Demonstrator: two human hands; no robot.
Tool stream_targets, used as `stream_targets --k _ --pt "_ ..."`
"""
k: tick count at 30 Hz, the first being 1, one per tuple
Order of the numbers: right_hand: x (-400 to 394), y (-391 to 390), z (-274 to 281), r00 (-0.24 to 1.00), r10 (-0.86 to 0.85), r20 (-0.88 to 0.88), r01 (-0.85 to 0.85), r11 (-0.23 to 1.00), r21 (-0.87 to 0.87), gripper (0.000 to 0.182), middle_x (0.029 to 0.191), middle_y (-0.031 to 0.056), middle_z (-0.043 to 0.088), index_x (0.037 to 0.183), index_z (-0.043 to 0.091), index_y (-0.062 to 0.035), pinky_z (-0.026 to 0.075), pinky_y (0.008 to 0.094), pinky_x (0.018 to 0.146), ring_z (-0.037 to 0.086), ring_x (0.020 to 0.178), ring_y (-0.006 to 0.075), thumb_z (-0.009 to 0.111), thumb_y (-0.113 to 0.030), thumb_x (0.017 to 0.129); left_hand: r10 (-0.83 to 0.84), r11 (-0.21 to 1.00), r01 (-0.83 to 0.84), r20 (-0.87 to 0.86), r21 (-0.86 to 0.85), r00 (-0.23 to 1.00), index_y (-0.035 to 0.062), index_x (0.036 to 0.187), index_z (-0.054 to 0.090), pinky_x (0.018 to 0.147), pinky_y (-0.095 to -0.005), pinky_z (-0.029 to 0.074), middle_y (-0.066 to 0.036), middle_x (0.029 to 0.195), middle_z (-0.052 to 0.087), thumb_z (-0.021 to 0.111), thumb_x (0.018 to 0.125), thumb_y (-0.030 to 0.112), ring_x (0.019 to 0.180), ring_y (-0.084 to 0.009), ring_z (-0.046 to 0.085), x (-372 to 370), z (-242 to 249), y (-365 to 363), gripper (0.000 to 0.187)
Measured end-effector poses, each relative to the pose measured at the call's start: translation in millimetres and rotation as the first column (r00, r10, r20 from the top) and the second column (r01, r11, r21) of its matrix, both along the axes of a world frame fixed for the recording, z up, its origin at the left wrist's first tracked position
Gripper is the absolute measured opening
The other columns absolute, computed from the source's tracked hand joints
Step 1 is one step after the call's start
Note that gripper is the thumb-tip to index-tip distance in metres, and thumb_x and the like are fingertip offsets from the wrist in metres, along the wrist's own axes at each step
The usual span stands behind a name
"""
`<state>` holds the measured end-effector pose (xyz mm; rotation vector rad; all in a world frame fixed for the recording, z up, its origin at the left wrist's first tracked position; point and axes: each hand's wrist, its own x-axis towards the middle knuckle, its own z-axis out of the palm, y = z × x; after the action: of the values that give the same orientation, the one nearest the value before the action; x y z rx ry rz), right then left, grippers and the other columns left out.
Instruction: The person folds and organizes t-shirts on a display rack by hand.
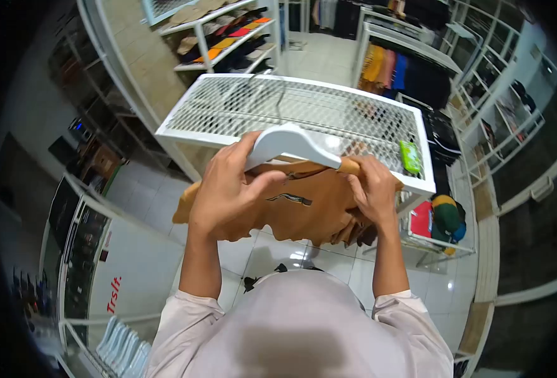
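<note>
A white clothes hanger (289, 140) with a metal hook (280, 97) is held up in front of me. From it hangs a tan-brown shirt (259, 215) with a small dark print, its right shoulder over the hanger's right arm. My left hand (227, 186) is closed around the left side of the hanger, thumb lying across the shirt's neckline; its fingertips are hidden behind. My right hand (374, 188) grips the shirt's cloth at the right shoulder, close to the hanger's right arm.
A white mesh-topped rack (228, 104) stands just beyond the shirt, with a green packet (410, 157) on it. Caps (447, 217) sit on a low stand at right. Several white hangers (122, 348) are at lower left. Shelves of folded goods (234, 39) stand behind.
</note>
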<state>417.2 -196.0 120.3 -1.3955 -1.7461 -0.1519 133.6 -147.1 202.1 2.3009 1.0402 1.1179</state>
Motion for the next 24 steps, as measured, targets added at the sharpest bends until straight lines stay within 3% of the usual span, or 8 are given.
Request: stream_targets --k 3,6,7,9,13,16,21,24 --pt "19 -15 -5 1.000 -0.016 0.023 0.016 1.000 -0.005 0.027 0.095 0.0132 0.066 0.109 0.070 -0.0066 0.049 0.0435 0.080 0.065 0.093 0.0347 0.077 -0.017 0.085 -0.181 0.960 0.214 0.180 -0.182 0.967 -0.0003 0.114 0.060 0.069 -0.0387 0.056 -0.021 0.085 0.073 0.077 0.090 0.024 0.076 -0.0327 0.074 45 -12 11 0.038" --pt "53 -14 -21 0.938 0.032 -0.345 -0.033 0.999 0.003 0.031 0.105 0.0160 0.067 0.112 0.073 -0.0054 0.049 0.0376 0.092 0.064 0.102 0.0323 0.078 -0.023 0.088 -0.148 0.978 0.155 0.059 -0.143 0.987 -0.0026 0.109 0.060 0.070 -0.0385 0.056 -0.022 0.084 0.074 0.077 0.090 0.024 0.078 -0.0345 0.075 73 -28 21 0.036" --pt "69 -12 -21 0.936 -0.123 -0.329 0.132 0.991 0.007 0.031 0.110 0.0166 0.067 0.112 0.073 -0.0042 0.049 0.0381 0.097 0.065 0.106 0.0325 0.077 -0.024 0.089 -0.166 0.976 0.173 0.064 -0.132 0.984 -0.0026 0.109 0.060 0.070 -0.0385 0.056 -0.022 0.084 0.074 0.077 0.090 0.024 0.078 -0.0345 0.075 80 -28 22 0.036" --pt "112 8 -39 0.868 -0.430 -0.250 0.449 0.893 0.024 0.035 0.112 0.0193 0.066 0.115 0.072 -0.0044 0.047 0.0438 0.099 0.061 0.111 0.0377 0.074 -0.030 0.092 -0.118 0.981 0.130 0.087 -0.145 0.989 -0.0027 0.104 0.059 0.073 -0.0312 0.054 -0.015 0.088 0.074 0.077 0.092 0.019 0.083 -0.0166 0.070 87 -38 22 0.031" --pt "163 45 -74 0.703 -0.696 0.143 0.708 0.668 -0.230 0.063 0.124 0.0266 0.061 0.140 0.060 -0.0098 0.046 0.0517 0.099 0.057 0.118 0.0424 0.071 -0.047 0.090 -0.073 0.963 0.118 0.186 -0.241 0.980 -0.0023 0.103 0.059 0.072 -0.0326 0.054 -0.013 0.087 0.073 0.077 0.093 0.021 0.081 -0.0158 0.069 90 -48 29 0.031" --pt "171 58 -74 0.720 -0.660 0.213 0.680 0.613 -0.403 0.066 0.127 0.0294 0.059 0.149 0.051 -0.0119 0.047 0.0527 0.099 0.057 0.120 0.0432 0.068 -0.044 0.093 -0.023 0.977 0.065 0.206 -0.201 0.978 -0.0022 0.102 0.059 0.070 -0.0342 0.054 -0.015 0.085 0.073 0.076 0.094 0.025 0.077 -0.0202 0.070 81 -58 30 0.033" --pt "68 19 -42 0.910 -0.332 -0.248 0.376 0.913 0.160 0.067 0.128 0.0264 0.056 0.152 0.044 -0.0034 0.047 0.0506 0.101 0.056 0.117 0.0424 0.070 -0.024 0.094 0.132 0.953 -0.072 0.189 -0.293 0.973 -0.0019 0.098 0.062 0.073 -0.0367 0.055 -0.019 0.089 0.074 0.075 0.095 0.029 0.081 -0.0235 0.073 43 -68 28 0.034" --pt "-21 -7 -42 0.989 -0.121 -0.080 0.138 0.956 0.260 0.067 0.129 0.0249 0.053 0.152 0.045 -0.0061 0.047 0.0473 0.103 0.056 0.119 0.0417 0.073 -0.018 0.092 0.147 0.937 -0.055 0.245 -0.346 0.958 -0.0028 0.100 0.064 0.076 -0.0351 0.054 -0.016 0.090 0.074 0.076 0.094 0.027 0.083 -0.0210 0.072 29 -75 24 0.033"
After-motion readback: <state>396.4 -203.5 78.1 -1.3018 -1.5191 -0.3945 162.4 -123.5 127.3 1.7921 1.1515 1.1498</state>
